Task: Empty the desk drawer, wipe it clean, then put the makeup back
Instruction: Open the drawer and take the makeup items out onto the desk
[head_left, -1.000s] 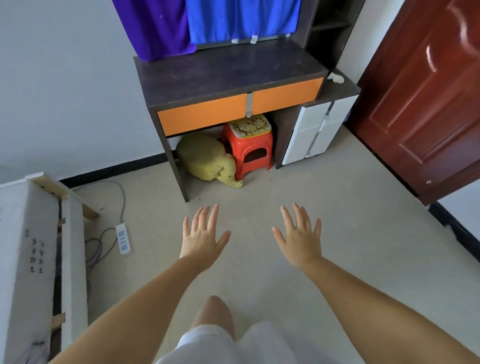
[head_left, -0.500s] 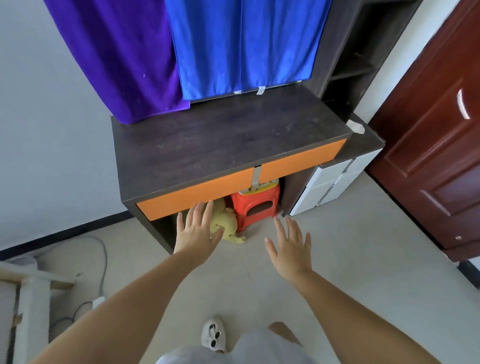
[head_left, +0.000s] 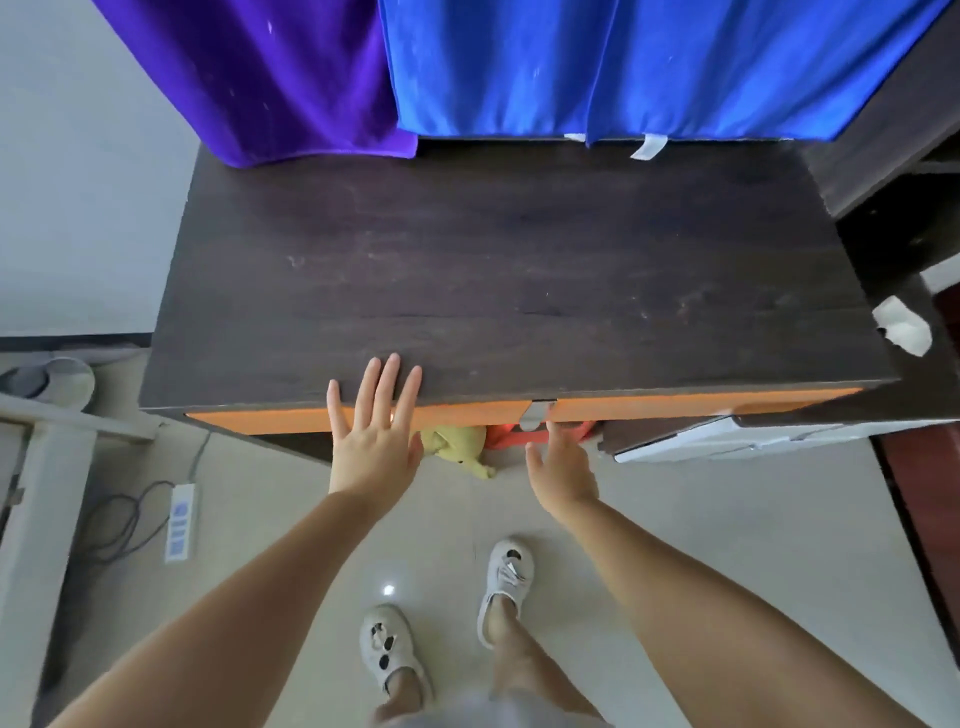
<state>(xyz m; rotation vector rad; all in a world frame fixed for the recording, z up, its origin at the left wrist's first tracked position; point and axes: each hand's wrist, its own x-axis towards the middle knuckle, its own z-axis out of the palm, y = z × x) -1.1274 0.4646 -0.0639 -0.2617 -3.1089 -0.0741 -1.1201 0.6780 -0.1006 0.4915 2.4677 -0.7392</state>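
Drawer fronts (head_left: 467, 415), orange, are sitting shut under the dark desk top (head_left: 519, 270). I am spreading my left hand (head_left: 375, 431) flat and empty over the left front, while my right hand (head_left: 563, 470), open, is reaching toward the metal handle (head_left: 537, 414) between them.

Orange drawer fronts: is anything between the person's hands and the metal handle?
Nothing visible. The right hand is open just below the metal handle where the two orange drawer fronts meet; the left hand lies open over the left front and desk edge. Both drawers look closed.
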